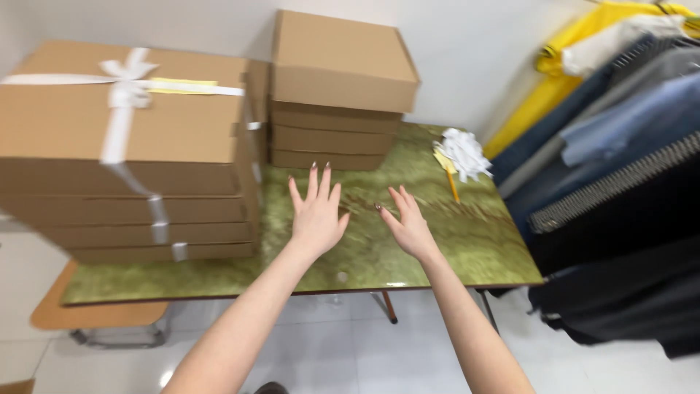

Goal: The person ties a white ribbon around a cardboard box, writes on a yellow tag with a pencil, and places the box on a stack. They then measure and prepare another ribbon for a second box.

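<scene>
Both my hands reach out over a green marbled table (467,248). My left hand (317,211) is open with fingers spread, holding nothing. My right hand (408,222) is also open and empty, just right of it. Ahead of them stands a stack of plain brown cardboard boxes (339,95) at the table's back. At the left is a second stack of flat brown boxes (138,182), the top one tied with a white ribbon bow (127,76). Neither hand touches any box.
A bunch of white ribbon (463,153) with a yellow strip (452,186) lies at the table's back right. Clothes hang on a rack at the right (620,168). A wooden stool (95,317) stands under the table's left end. The floor is white tile.
</scene>
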